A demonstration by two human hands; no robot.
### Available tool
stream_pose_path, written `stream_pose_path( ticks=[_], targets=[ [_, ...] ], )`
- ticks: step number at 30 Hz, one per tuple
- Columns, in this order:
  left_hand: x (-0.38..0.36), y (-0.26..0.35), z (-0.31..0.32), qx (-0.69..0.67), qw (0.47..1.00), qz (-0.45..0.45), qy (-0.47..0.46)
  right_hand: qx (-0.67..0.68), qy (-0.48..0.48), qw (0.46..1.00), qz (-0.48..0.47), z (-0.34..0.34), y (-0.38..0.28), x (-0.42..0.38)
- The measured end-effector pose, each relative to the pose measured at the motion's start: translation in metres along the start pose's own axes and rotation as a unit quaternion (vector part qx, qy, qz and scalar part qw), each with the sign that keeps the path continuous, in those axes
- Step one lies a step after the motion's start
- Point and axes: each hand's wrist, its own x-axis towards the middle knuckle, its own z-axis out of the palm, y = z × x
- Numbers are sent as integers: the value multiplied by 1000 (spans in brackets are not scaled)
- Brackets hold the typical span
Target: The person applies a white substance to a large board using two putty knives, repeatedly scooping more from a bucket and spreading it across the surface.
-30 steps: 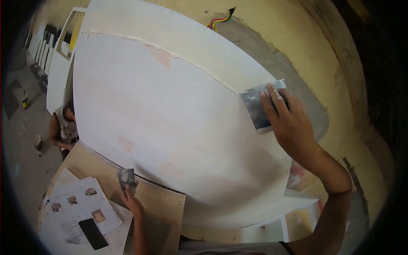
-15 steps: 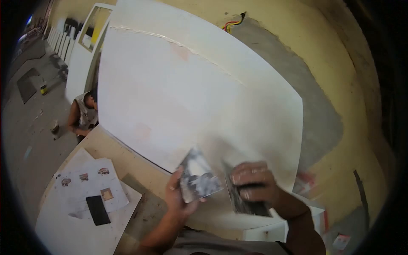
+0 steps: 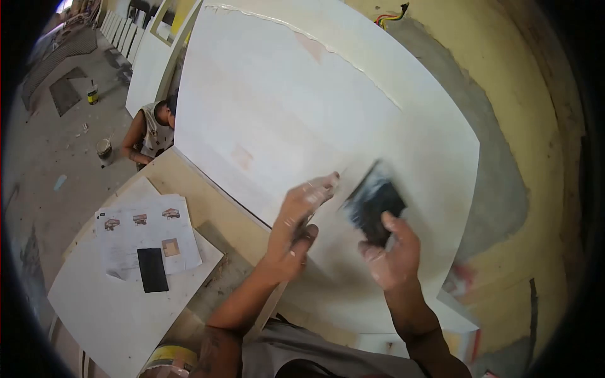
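My right hand [image 3: 397, 252] grips a dark sanding sheet [image 3: 381, 205] streaked with white dust, thumb across its face. The sheet is tilted up and blurred by motion. To its left, my left hand [image 3: 296, 220] is turned side-on, its fingers dusted white and pointing up to the right. Between its thumb and fingers it holds a second thin sanding sheet, seen almost edge-on and mostly hidden by the hand. Both hands are over the lower part of a large white panel [image 3: 271, 94], which has pinkish patches and a rough seam near its top.
Papers with printed pictures [image 3: 138, 246] lie on a white board [image 3: 94, 296] at left, with a black rectangular sheet [image 3: 153, 269] on them. Another person [image 3: 151, 132] crouches beyond the panel's left edge. A bucket [image 3: 104, 150] stands on the floor; coloured wires [image 3: 391, 17] stick out of the wall.
My left hand has risen and turned, so its sheet shows edge-on instead of face-on. My right hand has turned its sheet upward, thumb now in front. The view has shifted slightly.
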Motion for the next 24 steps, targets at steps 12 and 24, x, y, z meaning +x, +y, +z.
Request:
stream_pose_path(
  ticks=[12, 24],
  targets=[
    [-48, -48, -111, 266, 945, -96, -165, -528, -263, 748, -304, 136, -83, 35],
    [-118, -85, -167, 337, 936, -79, 62, -848, -170, -176, -471, 430, 10, 159]
  ],
)
